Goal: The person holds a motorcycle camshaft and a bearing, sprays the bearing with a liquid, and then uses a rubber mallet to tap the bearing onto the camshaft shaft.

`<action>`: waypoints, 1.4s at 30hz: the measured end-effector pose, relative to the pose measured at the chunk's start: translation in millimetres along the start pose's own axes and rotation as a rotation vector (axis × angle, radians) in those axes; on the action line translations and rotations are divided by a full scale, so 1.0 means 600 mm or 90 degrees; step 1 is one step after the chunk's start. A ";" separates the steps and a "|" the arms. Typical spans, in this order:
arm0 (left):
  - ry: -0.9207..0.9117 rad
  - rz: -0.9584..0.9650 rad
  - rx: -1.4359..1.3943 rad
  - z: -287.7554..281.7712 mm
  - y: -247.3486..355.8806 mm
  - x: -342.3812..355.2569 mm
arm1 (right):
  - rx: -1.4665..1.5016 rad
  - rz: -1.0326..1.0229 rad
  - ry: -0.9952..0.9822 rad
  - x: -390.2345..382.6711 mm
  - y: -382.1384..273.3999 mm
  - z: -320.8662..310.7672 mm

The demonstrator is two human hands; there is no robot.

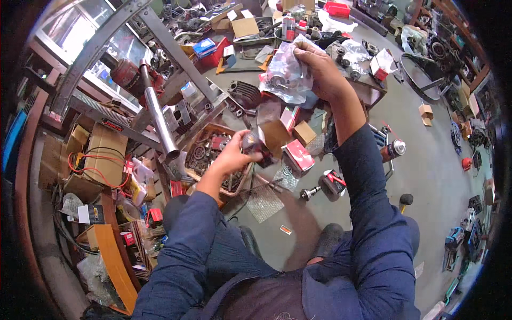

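Observation:
My right hand [320,66] is raised and grips a crumpled clear plastic bag [285,74] with small metal parts inside. Lower down, my left hand [234,152] holds a small brown cardboard box [273,136] with its flap open, along with a dark part at my fingertips. Both forearms wear dark blue sleeves. Under the hands, on the grey floor, lie a red-and-white packet [300,154] and a small brown box [305,132].
A brown crate of metal parts [205,152] sits left of the left hand. A chrome pipe [159,120] leans against a grey metal frame [176,53]. A spray can [393,149], a camshaft [309,193] and several boxes and engine parts litter the floor.

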State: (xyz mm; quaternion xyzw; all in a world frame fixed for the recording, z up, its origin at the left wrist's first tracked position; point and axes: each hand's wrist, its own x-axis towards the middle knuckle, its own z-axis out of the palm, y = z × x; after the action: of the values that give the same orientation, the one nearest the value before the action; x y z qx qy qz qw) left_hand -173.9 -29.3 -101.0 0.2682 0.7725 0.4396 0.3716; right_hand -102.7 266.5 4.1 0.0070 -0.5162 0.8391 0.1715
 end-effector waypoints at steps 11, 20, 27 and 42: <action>-0.029 0.204 -0.367 0.009 0.098 -0.036 | -0.246 0.067 -0.184 -0.028 0.040 0.075; 0.142 0.183 -0.355 -0.004 0.096 -0.051 | -0.250 0.030 -0.152 -0.032 -0.005 0.037; 0.172 0.217 -0.425 -0.006 0.109 -0.049 | -0.189 0.085 -0.133 -0.030 0.019 0.018; 0.197 0.221 -0.394 -0.009 0.106 -0.058 | -0.295 0.026 -0.166 -0.041 0.018 0.077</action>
State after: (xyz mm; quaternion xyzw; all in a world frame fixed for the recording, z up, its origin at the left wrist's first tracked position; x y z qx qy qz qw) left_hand -152.4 -27.6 -31.4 0.2005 0.5930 0.7439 0.2339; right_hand -90.5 215.3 11.6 0.0649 -0.7123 0.6938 0.0836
